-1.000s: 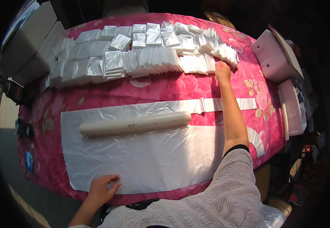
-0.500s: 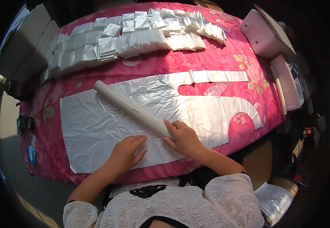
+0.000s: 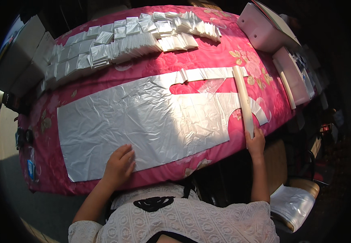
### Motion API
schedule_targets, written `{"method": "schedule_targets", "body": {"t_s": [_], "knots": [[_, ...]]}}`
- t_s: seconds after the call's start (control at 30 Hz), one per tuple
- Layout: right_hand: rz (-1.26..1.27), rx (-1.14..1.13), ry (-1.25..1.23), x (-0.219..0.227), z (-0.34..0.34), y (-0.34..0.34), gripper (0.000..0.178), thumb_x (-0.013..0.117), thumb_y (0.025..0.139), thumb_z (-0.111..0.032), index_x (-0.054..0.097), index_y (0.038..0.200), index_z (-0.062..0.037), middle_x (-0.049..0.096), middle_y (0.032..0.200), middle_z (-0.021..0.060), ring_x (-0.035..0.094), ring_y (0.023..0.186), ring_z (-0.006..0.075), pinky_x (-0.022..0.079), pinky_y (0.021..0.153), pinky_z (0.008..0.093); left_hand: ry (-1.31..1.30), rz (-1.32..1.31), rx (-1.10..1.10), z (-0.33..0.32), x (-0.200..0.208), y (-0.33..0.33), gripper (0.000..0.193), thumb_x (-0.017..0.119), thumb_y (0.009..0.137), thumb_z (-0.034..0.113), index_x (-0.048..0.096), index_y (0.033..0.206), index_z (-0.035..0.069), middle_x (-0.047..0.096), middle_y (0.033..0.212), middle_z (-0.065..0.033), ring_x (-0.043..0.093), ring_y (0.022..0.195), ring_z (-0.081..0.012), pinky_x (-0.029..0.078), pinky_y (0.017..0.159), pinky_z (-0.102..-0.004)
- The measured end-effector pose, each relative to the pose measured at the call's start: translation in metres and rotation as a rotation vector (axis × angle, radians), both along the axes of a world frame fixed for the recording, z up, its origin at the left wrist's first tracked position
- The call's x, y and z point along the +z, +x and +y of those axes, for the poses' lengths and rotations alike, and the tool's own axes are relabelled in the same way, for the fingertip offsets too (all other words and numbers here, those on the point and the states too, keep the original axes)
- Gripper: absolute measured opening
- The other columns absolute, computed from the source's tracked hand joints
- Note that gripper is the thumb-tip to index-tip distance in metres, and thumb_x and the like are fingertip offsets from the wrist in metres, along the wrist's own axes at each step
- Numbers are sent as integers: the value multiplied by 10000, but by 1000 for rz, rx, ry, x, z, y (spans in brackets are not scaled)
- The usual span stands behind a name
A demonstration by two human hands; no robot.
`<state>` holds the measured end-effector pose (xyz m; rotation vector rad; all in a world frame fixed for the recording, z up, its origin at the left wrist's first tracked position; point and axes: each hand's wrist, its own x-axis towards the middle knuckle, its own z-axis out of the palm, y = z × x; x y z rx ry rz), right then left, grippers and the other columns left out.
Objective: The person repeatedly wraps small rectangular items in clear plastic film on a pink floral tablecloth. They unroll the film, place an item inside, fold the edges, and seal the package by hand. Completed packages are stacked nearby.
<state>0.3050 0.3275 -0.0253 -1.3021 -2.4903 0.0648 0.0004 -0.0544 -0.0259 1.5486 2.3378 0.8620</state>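
In the head view, the right hand (image 3: 256, 141), right of centre in the frame, was closed around the lower end of a long cream-white tube (image 3: 244, 99). The tube slanted up and slightly left, crossing the strap-like strips at the right end of a thin white plastic sheet (image 3: 114, 117). The left hand (image 3: 120, 165), lower left of centre, was held palm down with its fingers loosely bent and gripped nothing visible; it was over the sheet's lower edge, though whether it touched could not be told.

The sheet lay spread and creased across the middle of the frame, its broad part at the left, on the worktop's pink floral tablecloth (image 3: 220, 54). Rows of folded white plastic packets (image 3: 135, 44) filled the upper left and upper centre. A pale box (image 3: 23, 48) stood at the upper left, and a white bin (image 3: 260, 28) at the upper right. A small blue packet (image 3: 31, 169) lay at the lower left, and clear plastic (image 3: 292, 204) was draped at the lower right.
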Motion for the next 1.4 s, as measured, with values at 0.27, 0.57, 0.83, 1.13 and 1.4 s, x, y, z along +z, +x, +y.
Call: {"method": "schedule_targets", "body": {"t_s": [0.27, 0.57, 0.83, 1.13, 1.4], "knots": [[591, 136, -752, 25, -68, -35, 340, 574, 844, -113, 555, 1162, 7, 598, 939, 41, 549, 790, 83, 448, 689, 226, 36, -70, -84, 26, 0, 5, 457, 664, 724, 112, 525, 1147, 12, 476, 1253, -171, 470, 1144, -330, 391, 956, -388], [197, 561, -789, 20, -178, -98, 442, 564, 860, -310, 532, 1166, 8, 597, 938, 176, 590, 854, 288, 471, 740, 344, 83, -20, -138, 101, -13, 21, 795, 649, 765, 328, 246, 1392, 53, 91, 1414, -324, 179, 1305, -458, 228, 1052, -453], [37, 770, -244, -11, -74, -116, 478, 563, 836, -269, 480, 1226, -5, 422, 1296, 204, 371, 1225, 350, 313, 1012, 388, 17, 112, -83, 108, -13, 37, 777, 619, 734, 338, 292, 1345, -14, 83, 1410, -341, 108, 1316, -484, 180, 1070, -479], [72, 126, -11, -31, 120, -13, 329, 469, 862, -180, 590, 1087, 28, 552, 1174, 199, 489, 1140, 320, 376, 965, 358, 29, 64, -111, 118, -11, 49, 748, 601, 735, 316, 309, 1308, -66, 106, 1414, -325, 127, 1323, -463, 210, 1076, -449], [-352, -226, 297, 12, 76, -45, 258, 529, 822, -182, 631, 974, 0, 593, 1100, 178, 541, 1038, 320, 412, 888, 422, 29, 93, -103, 117, -13, 49, 747, 598, 738, 318, 305, 1311, -61, 119, 1420, -309, 128, 1327, -453, 212, 1076, -449]]}}
